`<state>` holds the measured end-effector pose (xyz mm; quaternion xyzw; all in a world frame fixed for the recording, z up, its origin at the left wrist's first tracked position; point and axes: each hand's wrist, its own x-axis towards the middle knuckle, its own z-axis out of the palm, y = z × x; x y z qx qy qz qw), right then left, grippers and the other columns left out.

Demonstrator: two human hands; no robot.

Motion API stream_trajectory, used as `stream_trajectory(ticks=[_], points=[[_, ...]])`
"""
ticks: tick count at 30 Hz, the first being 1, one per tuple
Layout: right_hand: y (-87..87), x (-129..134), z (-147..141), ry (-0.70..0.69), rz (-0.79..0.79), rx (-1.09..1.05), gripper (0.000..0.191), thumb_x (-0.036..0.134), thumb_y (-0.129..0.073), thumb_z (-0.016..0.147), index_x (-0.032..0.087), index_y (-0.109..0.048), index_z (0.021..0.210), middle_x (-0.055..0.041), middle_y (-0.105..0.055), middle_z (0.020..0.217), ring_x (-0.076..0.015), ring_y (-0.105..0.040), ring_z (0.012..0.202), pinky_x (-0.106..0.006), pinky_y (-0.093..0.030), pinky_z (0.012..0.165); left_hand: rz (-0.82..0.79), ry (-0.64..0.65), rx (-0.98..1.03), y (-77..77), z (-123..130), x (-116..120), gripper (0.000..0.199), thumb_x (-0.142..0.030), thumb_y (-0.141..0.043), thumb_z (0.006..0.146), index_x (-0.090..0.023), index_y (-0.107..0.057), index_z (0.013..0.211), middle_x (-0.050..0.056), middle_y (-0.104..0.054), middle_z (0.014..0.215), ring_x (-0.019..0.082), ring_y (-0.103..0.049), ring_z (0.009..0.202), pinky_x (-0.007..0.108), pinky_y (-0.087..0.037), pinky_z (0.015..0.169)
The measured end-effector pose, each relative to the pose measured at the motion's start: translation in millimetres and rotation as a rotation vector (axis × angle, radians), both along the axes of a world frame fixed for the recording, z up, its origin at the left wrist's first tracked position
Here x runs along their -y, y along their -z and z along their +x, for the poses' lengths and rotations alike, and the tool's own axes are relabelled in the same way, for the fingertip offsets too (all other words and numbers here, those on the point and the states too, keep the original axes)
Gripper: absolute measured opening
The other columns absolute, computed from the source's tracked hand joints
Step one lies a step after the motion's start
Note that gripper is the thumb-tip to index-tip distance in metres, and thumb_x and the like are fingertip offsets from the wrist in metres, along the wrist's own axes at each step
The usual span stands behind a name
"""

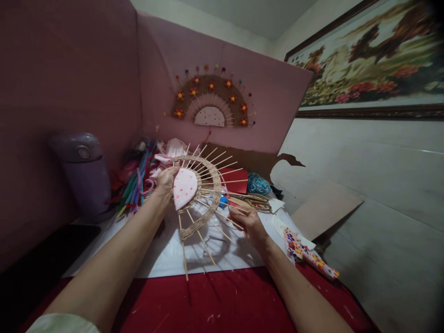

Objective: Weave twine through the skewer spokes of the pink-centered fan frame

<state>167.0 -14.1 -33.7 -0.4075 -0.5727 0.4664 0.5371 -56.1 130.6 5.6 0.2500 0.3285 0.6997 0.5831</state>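
In my left hand (165, 185) I hold a half-round woven fan (212, 194) by its straight side, tilted over the table. Its centre is a white half-disc with pink dots (185, 188). Thin wooden sticks (227, 165) radiate from this centre, and a band of brown twine (197, 224) is woven across them. My right hand (248, 223) is closed among the outer stick ends at the fan's right side. A loose twine strand (226, 186) curves outside the band toward those fingers, whose exact grip is partly hidden.
A finished-looking fan with red flowers (211, 87) hangs on the pink board (270, 92). Behind my hands lie scissors (258, 201), blue yarn (258, 184) and red paper (235, 180). Colourful pipe cleaners (137, 180) and a purple bottle (85, 171) stand left; flowered fabric (308, 253) lies right.
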Motion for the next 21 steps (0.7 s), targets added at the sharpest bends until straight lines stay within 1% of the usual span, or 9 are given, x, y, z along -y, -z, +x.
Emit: stream_trajectory(ticks=[2, 5, 11, 16, 21], points=[[1.9, 1.1, -3.4, -0.035, -0.023, 0.065, 0.030, 0.043, -0.065, 0.070, 0.015, -0.063, 0.059, 0.0045, -0.038, 0.044, -0.0060, -0.028, 0.041, -0.023, -0.016, 0.041, 0.020, -0.008, -0.007, 1.8, 2.7, 0.2, 0.010, -0.013, -0.065, 0.063, -0.013, -0.054, 0.062, 0.001, -0.059, 0.051, 0.012, -0.055, 0.042, 0.024, -0.047, 0.048], [1.4, 3.1, -5.7, -0.084, -0.027, 0.126, 0.034, 0.046, -0.063, 0.072, 0.014, -0.063, 0.060, 0.0056, -0.035, 0.041, -0.0056, -0.026, 0.040, -0.023, -0.016, 0.041, 0.022, -0.015, -0.028, 3.4, 4.9, 0.2, 0.010, -0.011, -0.065, 0.062, -0.013, -0.055, 0.061, 0.001, -0.059, 0.051, 0.011, -0.054, 0.041, 0.022, -0.046, 0.046], [1.1, 4.3, -4.3, -0.131, -0.048, 0.162, 0.035, 0.046, -0.060, 0.076, 0.014, -0.064, 0.062, 0.0048, -0.039, 0.042, -0.0061, -0.030, 0.041, -0.022, -0.020, 0.043, 0.016, 0.006, -0.029, 3.3, 5.8, 0.5, 0.009, -0.011, -0.063, 0.064, -0.013, -0.055, 0.063, 0.002, -0.060, 0.051, 0.012, -0.056, 0.043, 0.022, -0.046, 0.045], [2.5, 3.2, -4.6, -0.131, -0.040, 0.147, 0.035, 0.047, -0.061, 0.074, 0.014, -0.064, 0.061, 0.0051, -0.039, 0.041, -0.0058, -0.029, 0.040, -0.022, -0.020, 0.042, 0.003, 0.009, -0.011, 0.8, 6.1, 1.9, 0.011, -0.010, -0.065, 0.064, -0.013, -0.055, 0.061, 0.003, -0.060, 0.053, 0.012, -0.056, 0.042, 0.024, -0.047, 0.047], [3.1, 2.2, -6.4, -0.094, -0.010, 0.086, 0.034, 0.045, -0.062, 0.074, 0.014, -0.063, 0.060, 0.0057, -0.037, 0.041, -0.0050, -0.028, 0.039, -0.022, -0.017, 0.040, 0.019, -0.057, -0.016, -1.5, 5.6, 3.7, 0.011, -0.010, -0.063, 0.065, -0.014, -0.055, 0.060, 0.001, -0.059, 0.051, 0.011, -0.054, 0.041, 0.024, -0.048, 0.047]])
